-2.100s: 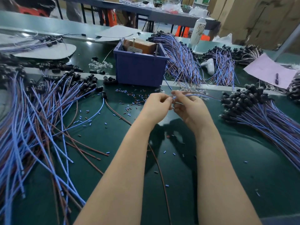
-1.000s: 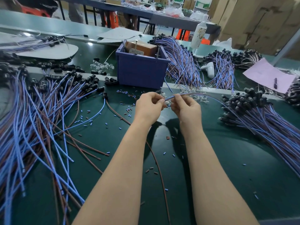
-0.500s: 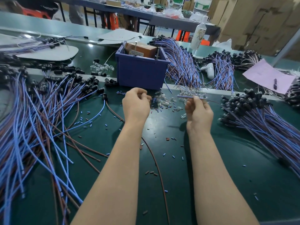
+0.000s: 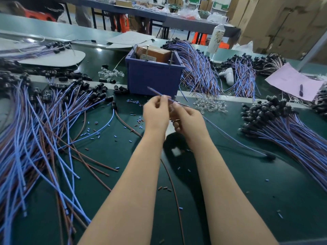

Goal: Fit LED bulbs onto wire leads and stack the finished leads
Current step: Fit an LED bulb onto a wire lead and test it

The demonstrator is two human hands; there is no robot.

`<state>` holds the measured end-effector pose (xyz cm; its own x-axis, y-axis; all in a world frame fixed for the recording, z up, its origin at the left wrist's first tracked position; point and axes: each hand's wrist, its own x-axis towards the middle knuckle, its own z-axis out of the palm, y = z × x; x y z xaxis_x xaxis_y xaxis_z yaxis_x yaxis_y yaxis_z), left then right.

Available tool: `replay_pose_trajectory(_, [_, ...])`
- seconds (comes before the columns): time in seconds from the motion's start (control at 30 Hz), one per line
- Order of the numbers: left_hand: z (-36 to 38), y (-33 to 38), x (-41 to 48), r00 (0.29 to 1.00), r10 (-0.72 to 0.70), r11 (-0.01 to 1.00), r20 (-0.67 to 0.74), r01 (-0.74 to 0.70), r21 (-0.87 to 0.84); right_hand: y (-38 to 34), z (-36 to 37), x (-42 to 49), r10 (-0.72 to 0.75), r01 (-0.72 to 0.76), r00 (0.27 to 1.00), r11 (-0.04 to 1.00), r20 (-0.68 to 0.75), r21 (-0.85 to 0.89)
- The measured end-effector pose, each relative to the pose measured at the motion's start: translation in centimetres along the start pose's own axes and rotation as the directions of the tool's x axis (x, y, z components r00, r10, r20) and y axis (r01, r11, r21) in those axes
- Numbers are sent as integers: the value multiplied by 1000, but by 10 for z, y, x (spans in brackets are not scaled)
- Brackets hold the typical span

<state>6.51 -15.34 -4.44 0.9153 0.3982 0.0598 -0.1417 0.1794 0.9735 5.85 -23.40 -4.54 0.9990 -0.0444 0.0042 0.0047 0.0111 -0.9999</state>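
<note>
The left hand (image 4: 155, 114) pinches the wire lead (image 4: 156, 92) between thumb and fingertips a short way back from its free tip, which pokes up and away past the grip. Right beside it, the right hand (image 4: 189, 121) has its fingers curled round the same lead. Whether a bulb is also tucked in that hand cannot be told.

From the right hand the lead sags down and off to the right, across the green mat (image 4: 247, 183), and ends in a black socket (image 4: 270, 157) lying on the mat.

The lead looks light and limp, so it is likely to flop unless it is held close to the working end, as it is here. The thin insulation should give a fair grip, while the bare tip probably bends easily.

The LED bulbs (image 4: 210, 105) lie in a clear heap just beyond the right hand. They look small, smooth and prone to rolling, so they are best taken by the dome with the fingertips.

The finished leads (image 4: 283, 124) are stacked further to the right. Loose leads (image 4: 44, 121) sprawl to the left, and a blue bin (image 4: 154, 75) stands just beyond the grip.
</note>
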Motion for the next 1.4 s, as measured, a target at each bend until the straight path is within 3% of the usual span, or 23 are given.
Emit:
replay_pose_trajectory(0.1, [-10, -3, 11, 977, -79, 990, -197, 54, -129, -4, 2, -7, -332, 310, 943, 900, -21, -306])
replay_pose_trajectory(0.2, [-13, -5, 15, 956, -102, 978, -274, 46, -203, -3, 3, -8, -567, 452, 819, 736, -94, -505])
replay_pose_trajectory(0.23, [-12, -5, 14, 956, -95, 977, -279, 36, -208, -1, 1, -7, -569, 429, 820, 688, -67, -586])
replay_pose_trajectory(0.3, [-11, -3, 13, 959, -78, 974, -274, 15, -225, 6, -3, -3, -459, 345, 888, 645, 14, -682])
replay_pose_trajectory(0.4, [-9, -3, 11, 978, -64, 973, -197, 18, -228, 10, -3, -1, -352, 284, 935, 698, 31, -657])
replay_pose_trajectory(0.53, [-1, -8, 4, 994, -82, 996, 77, 79, 39, 8, 0, -2, -341, 278, 940, 793, -18, -542])
replay_pose_trajectory(0.6, [1, -9, 2, 989, -69, 988, 132, 50, 143, 9, 0, -1, -297, 240, 953, 853, -53, -463])
replay_pose_trajectory(0.87, [0, -8, 2, 991, -57, 981, 122, 33, 192, 11, 3, 3, -179, 134, 973, 954, -148, -269])
replay_pose_trajectory(1.07, [1, -12, 3, 992, -15, 983, 128, -9, 183, 10, 5, 0, -216, 165, 971, 919, -107, -359])
replay_pose_trajectory(1.2, [-6, -11, 10, 996, 36, 997, -79, -31, 70, 9, 6, -2, -276, 227, 961, 812, -12, -538])
replay_pose_trajectory(1.3, [-11, -10, 13, 978, -48, 996, -201, 31, -86, 11, 10, -5, -293, 259, 956, 781, 32, -568])
replay_pose_trajectory(1.4, [-6, -9, 10, 994, -77, 997, -79, 75, -25, 10, 11, -5, -301, 249, 953, 825, -21, -508])
